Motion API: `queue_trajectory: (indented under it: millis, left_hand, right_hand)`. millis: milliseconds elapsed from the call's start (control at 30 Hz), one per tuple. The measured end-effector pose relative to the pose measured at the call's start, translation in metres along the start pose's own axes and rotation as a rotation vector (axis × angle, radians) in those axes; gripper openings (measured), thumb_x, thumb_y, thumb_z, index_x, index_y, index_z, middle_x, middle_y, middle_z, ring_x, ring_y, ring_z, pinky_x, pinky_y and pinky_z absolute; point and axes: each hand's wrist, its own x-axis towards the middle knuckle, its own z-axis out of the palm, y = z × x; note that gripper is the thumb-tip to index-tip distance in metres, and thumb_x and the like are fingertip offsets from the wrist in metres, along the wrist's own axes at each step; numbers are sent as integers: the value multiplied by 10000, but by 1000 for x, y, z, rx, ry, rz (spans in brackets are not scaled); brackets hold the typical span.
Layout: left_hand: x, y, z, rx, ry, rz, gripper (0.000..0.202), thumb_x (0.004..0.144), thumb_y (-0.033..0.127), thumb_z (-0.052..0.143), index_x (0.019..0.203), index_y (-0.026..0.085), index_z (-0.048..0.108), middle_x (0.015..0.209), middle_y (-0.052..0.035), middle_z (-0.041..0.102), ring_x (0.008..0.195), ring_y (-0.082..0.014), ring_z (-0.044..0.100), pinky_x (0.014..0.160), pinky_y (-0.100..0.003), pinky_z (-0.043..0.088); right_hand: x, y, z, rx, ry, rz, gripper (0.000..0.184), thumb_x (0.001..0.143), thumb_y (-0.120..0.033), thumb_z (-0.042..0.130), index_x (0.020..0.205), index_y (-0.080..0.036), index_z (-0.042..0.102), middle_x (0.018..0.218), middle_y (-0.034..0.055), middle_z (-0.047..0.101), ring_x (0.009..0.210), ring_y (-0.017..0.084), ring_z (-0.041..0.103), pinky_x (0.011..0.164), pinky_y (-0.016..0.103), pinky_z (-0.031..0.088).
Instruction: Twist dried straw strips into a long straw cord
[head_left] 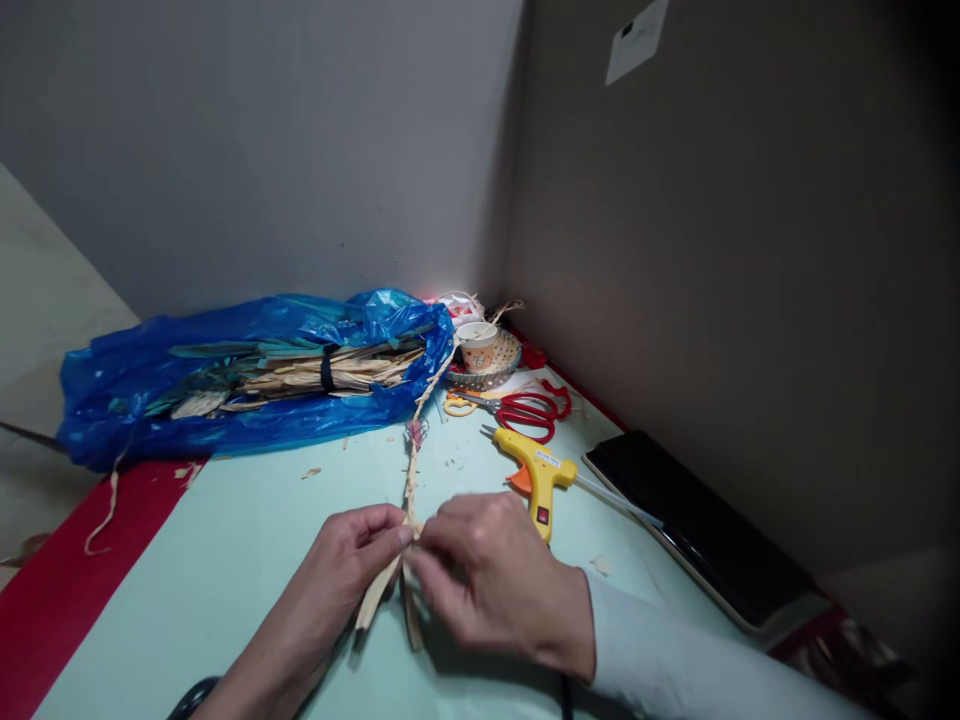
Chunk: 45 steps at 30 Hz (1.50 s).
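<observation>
Both the left hand (352, 545) and right hand (480, 565) are pinched shut on a braided straw strip (411, 480) over the counter (247, 560), glue gun (536, 475) just beside.

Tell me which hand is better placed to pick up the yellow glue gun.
Right, probably. The right hand sits just beside the glue gun; the left hand is on the far side of the straw braid that both hands pinch.

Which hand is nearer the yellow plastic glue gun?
Right. The right hand sits just below the yellow plastic glue gun, beside its handle; the left hand is farther left, across the pale straw braid.
</observation>
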Motion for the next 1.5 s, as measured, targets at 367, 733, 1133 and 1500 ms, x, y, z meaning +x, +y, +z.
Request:
queue_trajectory:
  millis: [367,733,1133,1500]
  left_hand:
    - [-6,7,7,433,50,71,322,805,417,507,602,176,575,565,28,530,518,-119,431,509,-228,311]
    - [-7,4,6,725,105,113,346,823,377,444,573,185,587,533,20,515,525,-139,415,511,-247,271]
    - [-15,7,6,802,245,163,312,864,434,454,689,214,588,573,26,566,582,-160,540,528,-239,367]
    - [-19,-36,36,1451,426,1011,224,848,61,402,834,152,606,645,-40,612,553,-192,618,504,-289,464]
  right_hand:
    - [9,15,1,485,-162,164,272,912,-228,446,717,-155,622,661,0,622,620,97,509,609,203,328]
    - [10,19,5,439,-138,232,225,859,-247,476,720,-162,632,617,-10,589,577,93,453,537,209,279]
    - [11,16,7,494,-28,320,195,817,-199,508,680,-151,638,613,-1,627,560,91,484,533,200,301]
    - [13,22,14,775,-69,370,197,774,-180,516,615,-125,620,561,-14,544,563,89,464,528,179,344]
